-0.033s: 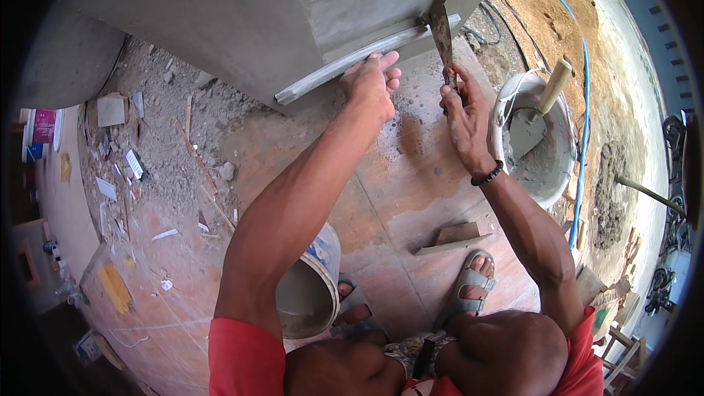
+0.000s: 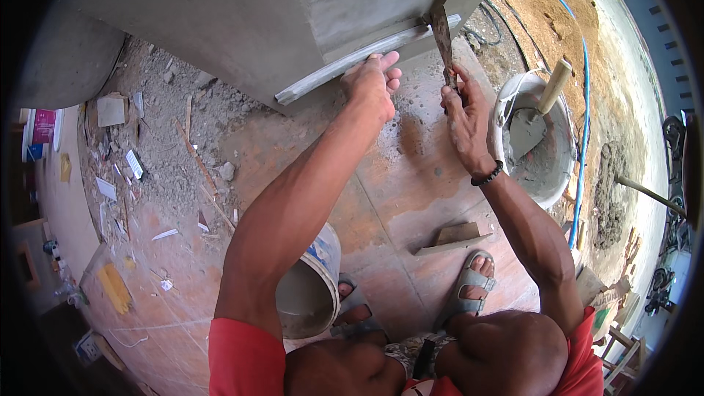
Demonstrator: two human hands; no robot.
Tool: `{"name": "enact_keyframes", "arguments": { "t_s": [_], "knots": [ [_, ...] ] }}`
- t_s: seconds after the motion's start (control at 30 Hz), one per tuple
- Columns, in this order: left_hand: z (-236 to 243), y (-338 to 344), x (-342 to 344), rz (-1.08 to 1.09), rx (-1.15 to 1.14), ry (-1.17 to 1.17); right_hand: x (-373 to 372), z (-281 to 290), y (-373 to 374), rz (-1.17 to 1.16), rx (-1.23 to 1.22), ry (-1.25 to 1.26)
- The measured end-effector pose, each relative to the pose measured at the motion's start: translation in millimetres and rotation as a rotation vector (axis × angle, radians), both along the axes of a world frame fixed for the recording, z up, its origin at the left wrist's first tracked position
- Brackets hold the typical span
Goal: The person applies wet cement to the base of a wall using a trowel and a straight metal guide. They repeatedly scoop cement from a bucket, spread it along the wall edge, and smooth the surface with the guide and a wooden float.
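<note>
A long, light grey straight strip [image 2: 323, 81] lies along the lower edge of a grey plastered pillar or wall [image 2: 367, 0]. My left hand [image 2: 372, 86] grips the strip near its middle, with a couple of fingers loosely curled off it; the thumb is hidden. My right hand [image 2: 466, 114] is closed around the lower end of a narrow, mortar-stained flat blade [image 2: 441, 37]. The blade points up, its far end at the wall's corner beside the right end of the strip.
To the right stands a bucket of wet mortar [image 2: 539, 187] with a wooden-handled trowel [image 2: 554, 88]. Another bucket [image 2: 331, 249] sits by my left leg. A wood block [image 2: 458, 233] lies before my right foot. Rubble [image 2: 176, 132] is at left, a blue hose [image 2: 585, 103] at right.
</note>
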State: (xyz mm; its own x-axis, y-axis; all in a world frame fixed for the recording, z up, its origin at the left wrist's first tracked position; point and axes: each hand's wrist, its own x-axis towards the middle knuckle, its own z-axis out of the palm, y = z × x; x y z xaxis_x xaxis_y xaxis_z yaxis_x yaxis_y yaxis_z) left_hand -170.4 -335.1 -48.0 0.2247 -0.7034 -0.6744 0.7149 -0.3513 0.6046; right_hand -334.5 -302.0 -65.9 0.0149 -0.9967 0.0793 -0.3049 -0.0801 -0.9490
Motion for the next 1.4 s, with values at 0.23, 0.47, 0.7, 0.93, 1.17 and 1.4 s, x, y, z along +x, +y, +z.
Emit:
{"name": "enact_keyframes", "arguments": {
  "t_s": [0.23,0.47,0.7,0.93,1.17,1.4],
  "knots": [
    [-1.3,0.8,0.6,-0.003,-0.011,0.010,4.8,-7.3,-9.3,-0.006,-0.190,0.121],
    [-2.3,1.3,1.0,-0.001,-0.016,0.011,6.5,10.5,-8.6,0.071,-0.215,0.396],
    [-2.4,0.7,0.1,0.001,-0.029,0.026,4.8,29.3,-10.3,0.173,-0.262,0.661],
    [-5.0,-0.3,-0.6,-0.003,-0.027,0.023,-3.9,41.2,-18.3,0.252,-0.210,0.798],
    [-6.1,-0.6,-0.6,0.006,-0.008,0.024,-10.0,42.4,-27.1,0.314,-0.236,0.722],
    [-12.3,-3.0,-0.8,0.000,-0.027,0.045,-17.3,48.0,-24.0,0.338,-0.208,0.729]
  ]
}}
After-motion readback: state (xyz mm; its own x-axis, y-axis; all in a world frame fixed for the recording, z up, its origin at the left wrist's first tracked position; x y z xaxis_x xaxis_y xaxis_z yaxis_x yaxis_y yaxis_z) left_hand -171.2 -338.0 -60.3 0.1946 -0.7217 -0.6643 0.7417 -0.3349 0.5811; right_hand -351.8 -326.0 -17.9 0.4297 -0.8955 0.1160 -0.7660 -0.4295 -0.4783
